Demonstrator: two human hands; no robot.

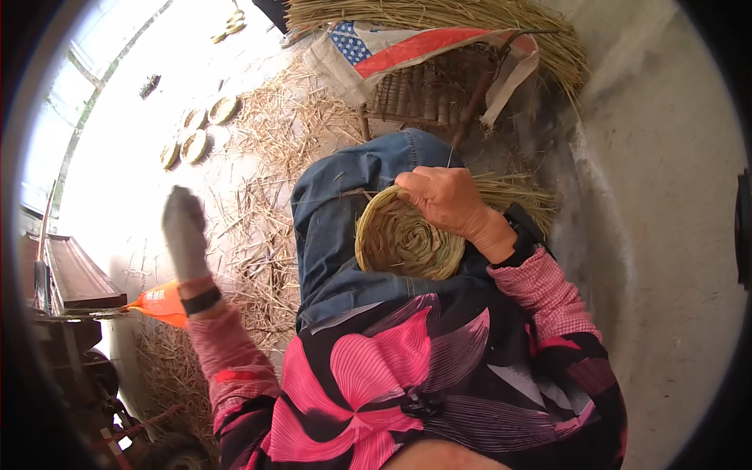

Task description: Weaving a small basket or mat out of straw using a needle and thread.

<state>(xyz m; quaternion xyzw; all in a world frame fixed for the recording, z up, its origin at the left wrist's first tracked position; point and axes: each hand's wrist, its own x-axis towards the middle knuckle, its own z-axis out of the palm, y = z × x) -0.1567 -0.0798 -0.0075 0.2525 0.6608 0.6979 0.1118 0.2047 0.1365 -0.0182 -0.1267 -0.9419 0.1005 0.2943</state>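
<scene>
A round coiled-straw basket (407,244) rests on my jeans-clad lap, tilted with its inside toward me. My right hand (445,200) is closed at the basket's upper rim, thumb and fingers pinching there, and a thin needle-like piece (449,157) sticks up just above it. My left hand (185,227), in a grey glove, is raised off to the left of my knee, away from the basket; its fingers are smeared by motion. Loose straw stems (513,196) lie to the right of the basket, beside my thigh.
A slatted seat (415,94) with a striped, starred cloth (407,51) stands ahead, below a straw bundle (548,39). Several shallow baskets (193,145) sit on the straw-littered floor. A wheeled cart (74,352) and orange bag (160,301) are at left, a grey wall (658,196) at right.
</scene>
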